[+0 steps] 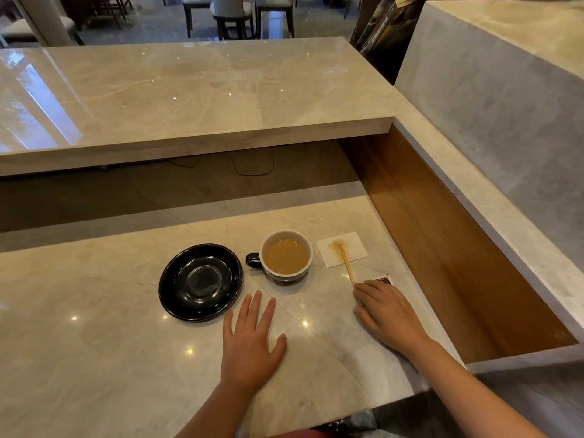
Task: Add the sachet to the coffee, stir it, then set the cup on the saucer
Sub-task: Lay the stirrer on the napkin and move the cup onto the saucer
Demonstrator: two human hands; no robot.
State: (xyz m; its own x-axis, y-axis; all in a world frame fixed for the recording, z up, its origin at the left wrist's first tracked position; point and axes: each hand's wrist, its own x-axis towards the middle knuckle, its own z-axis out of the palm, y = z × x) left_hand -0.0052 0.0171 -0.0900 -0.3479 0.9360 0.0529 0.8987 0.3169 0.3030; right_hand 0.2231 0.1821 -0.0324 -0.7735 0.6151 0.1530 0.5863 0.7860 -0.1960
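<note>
A dark cup [286, 256] with a white inside holds light brown coffee and stands on the marble counter, its handle pointing left. Just left of it lies an empty black saucer [200, 282]. A wooden stirrer [347, 264] rests with its wet tip on a stained white napkin [342, 248] to the right of the cup. My right hand [388, 311] lies flat over a sachet [386, 280], of which only a red, white and black corner shows. My left hand [252, 338] rests flat on the counter in front of the cup, fingers spread, holding nothing.
A raised marble ledge [189, 99] overhangs the far side of the counter. A wood-lined wall [442, 248] closes the right side, a short way from the napkin. The counter's near edge runs just below my wrists. Chairs stand far behind.
</note>
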